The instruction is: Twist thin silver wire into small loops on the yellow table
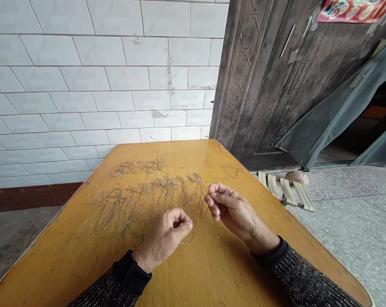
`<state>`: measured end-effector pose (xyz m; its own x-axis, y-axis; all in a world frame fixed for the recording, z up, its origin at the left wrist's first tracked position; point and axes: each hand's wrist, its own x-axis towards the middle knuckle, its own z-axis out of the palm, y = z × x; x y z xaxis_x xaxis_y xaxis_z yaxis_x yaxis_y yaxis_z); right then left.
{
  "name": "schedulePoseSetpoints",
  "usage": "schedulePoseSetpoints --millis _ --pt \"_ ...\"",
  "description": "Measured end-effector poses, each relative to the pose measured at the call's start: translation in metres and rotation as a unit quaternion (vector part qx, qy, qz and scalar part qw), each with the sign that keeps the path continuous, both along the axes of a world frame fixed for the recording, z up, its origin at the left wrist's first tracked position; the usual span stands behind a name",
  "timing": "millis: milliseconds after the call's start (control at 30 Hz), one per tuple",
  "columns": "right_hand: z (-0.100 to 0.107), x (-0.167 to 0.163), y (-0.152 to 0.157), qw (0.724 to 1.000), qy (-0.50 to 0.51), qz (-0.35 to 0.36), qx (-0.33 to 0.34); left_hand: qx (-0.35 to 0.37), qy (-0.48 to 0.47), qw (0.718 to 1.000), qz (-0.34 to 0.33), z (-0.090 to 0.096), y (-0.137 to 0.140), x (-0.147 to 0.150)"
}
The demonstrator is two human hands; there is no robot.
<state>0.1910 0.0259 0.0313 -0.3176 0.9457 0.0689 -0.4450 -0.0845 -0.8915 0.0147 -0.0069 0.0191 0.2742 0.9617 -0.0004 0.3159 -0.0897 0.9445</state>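
Note:
Over the wooden table [212,277], my left hand [167,234] pinches a thin wire [189,241] between thumb and forefinger; part of its loop shows below the fingertips. My right hand [234,211] is to the right and slightly farther away, thumb and forefinger pressed together on what looks like the wire's fine end. Just beyond my hands lies a row of coiled thin wires [148,186], their loose tails spreading toward me. The rightmost coil [194,177] is close to my right fingertips. A shorter row of small wire coils [137,167] lies farther back.
A bent piece of thin wire [231,171] rests near the table's right edge. White wall tiles [84,76] rise behind the table. To the right are a dark carved door [259,85], a grey curtain [333,111] and a low strapped seat [285,189] on the floor.

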Motion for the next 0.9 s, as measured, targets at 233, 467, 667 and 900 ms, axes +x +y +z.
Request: schedulePoseSetpoints --millis 233,467,667,900 --pt "-0.003 -0.004 0.002 0.998 0.055 -0.018 -0.022 -0.018 -0.050 0.999 0.012 0.000 -0.001 0.002" --pt "-0.005 0.008 0.008 0.993 -0.071 -0.009 0.090 -0.027 -0.032 0.999 0.006 0.002 -0.002 0.000" --pt "0.004 0.018 0.009 0.975 -0.176 -0.030 0.135 -0.021 -0.007 1.000 -0.009 0.002 -0.002 0.000" --pt "-0.001 0.011 0.011 0.966 -0.182 -0.115 0.140 -0.012 0.013 1.000 -0.003 0.001 -0.002 0.001"
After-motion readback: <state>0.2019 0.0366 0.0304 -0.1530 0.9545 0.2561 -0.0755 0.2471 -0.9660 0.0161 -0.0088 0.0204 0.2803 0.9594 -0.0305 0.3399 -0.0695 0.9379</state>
